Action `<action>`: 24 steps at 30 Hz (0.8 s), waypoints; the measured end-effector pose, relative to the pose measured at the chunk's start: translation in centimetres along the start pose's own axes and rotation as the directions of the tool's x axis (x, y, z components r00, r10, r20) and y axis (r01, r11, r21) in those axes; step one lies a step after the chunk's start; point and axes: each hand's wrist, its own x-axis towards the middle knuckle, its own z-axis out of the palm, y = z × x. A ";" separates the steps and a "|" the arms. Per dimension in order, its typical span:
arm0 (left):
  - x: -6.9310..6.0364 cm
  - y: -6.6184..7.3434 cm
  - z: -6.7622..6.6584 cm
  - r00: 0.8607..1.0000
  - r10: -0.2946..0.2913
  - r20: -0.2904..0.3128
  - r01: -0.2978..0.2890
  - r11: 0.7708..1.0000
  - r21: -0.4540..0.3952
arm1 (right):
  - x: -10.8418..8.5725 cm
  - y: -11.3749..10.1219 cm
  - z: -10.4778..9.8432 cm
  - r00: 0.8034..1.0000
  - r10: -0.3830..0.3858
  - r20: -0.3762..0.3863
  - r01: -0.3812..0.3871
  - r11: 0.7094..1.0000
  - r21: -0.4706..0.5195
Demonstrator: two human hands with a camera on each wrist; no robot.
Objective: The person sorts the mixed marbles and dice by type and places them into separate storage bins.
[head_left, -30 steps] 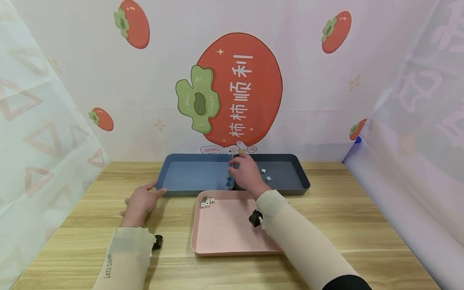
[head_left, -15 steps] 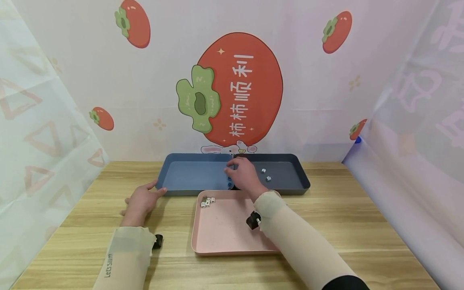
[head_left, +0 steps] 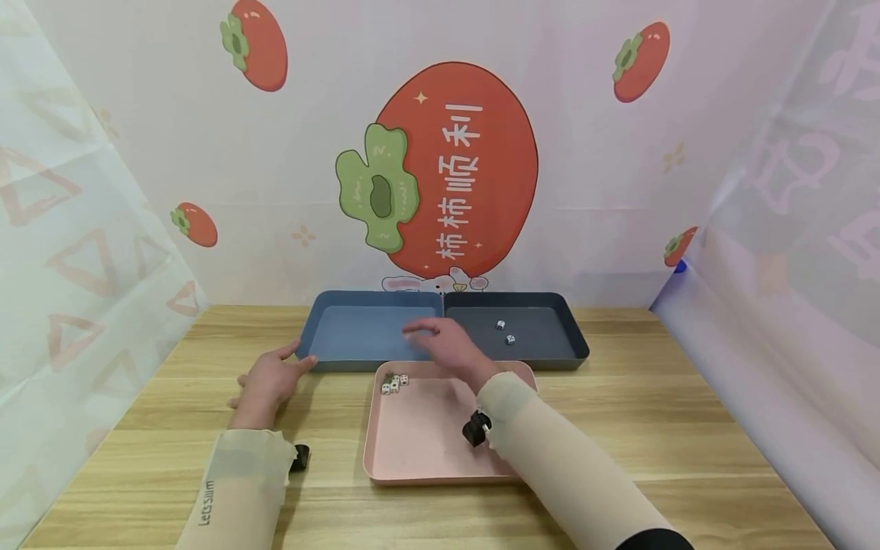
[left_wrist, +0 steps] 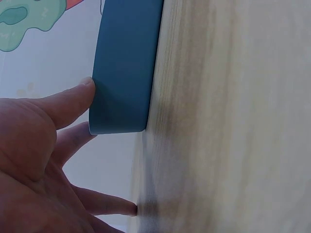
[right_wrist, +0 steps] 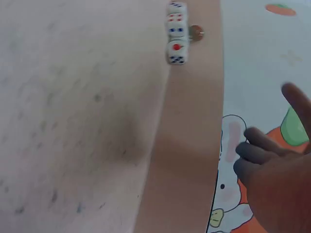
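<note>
In the head view, my left hand [head_left: 271,382] touches the front left corner of the blue tray [head_left: 371,365]. Thumb and index finger rest against that corner, the other fingers spread out. Over the back part of the pink tray [head_left: 412,451] hovers my right hand [head_left: 450,350], slightly blurred; nothing shows in its fingers. Several white dice [head_left: 394,384] sit in the pink tray's back left corner, beside a small brownish bead [right_wrist: 196,33] in the right wrist view. Two white dice [head_left: 510,340] lie in the dark grey tray [head_left: 550,328]. The blue tray's right end is partly hidden by my right hand.
The blue and dark grey trays stand side by side, with the pink tray in front of them. All lie on a wooden table [head_left: 330,489]. Behind rises a white backdrop [head_left: 584,229] printed with persimmons.
My right hand has moved left and toward me, from the blue and grey trays' shared edge to over the pink tray's back edge. The small blue beads are now hidden. My left hand stays put.
</note>
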 end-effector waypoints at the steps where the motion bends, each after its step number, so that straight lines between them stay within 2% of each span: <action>1: 0.0 0.0 0.0 1.000 0.000 0.000 0.000 1.000 0.001 | -0.1 0.0 0.3 0.999 -0.016 0.044 0.020 0.996 -0.089; 3: -0.1 0.0 0.0 1.000 -0.002 0.000 0.002 1.000 0.002 | -0.2 -0.1 0.8 0.992 -0.033 0.124 0.068 0.956 -0.286; 5: -0.1 0.0 0.0 1.000 -0.003 -0.002 0.003 1.000 0.004 | -0.2 -0.1 1.3 0.981 -0.050 0.188 0.128 0.893 -0.432; 9: -0.1 0.1 0.0 1.000 -0.003 -0.006 0.003 1.000 0.003 | -0.2 0.0 2.0 0.965 -0.077 0.251 0.212 0.793 -0.572; 11: -0.1 0.1 0.1 1.000 -0.001 -0.007 0.001 1.000 0.004 | -0.2 0.1 2.2 0.961 -0.077 0.266 0.229 0.762 -0.606; 13: -0.1 0.1 0.1 1.000 0.000 -0.005 0.000 1.000 0.004 | -0.2 0.2 2.3 0.959 -0.068 0.274 0.232 0.742 -0.629; 15: -0.1 0.1 0.1 1.000 0.000 -0.004 0.000 1.000 0.005 | -0.3 0.3 2.4 0.962 -0.054 0.267 0.219 0.734 -0.643; 21: -0.1 0.1 0.0 1.000 -0.002 -0.001 0.002 1.000 0.001 | -0.4 0.3 2.4 0.970 -0.051 0.236 0.194 0.746 -0.637; 24: -0.1 0.1 0.0 1.000 -0.005 -0.002 0.005 1.000 -0.002 | -0.4 0.4 2.4 0.967 -0.066 0.245 0.217 0.718 -0.662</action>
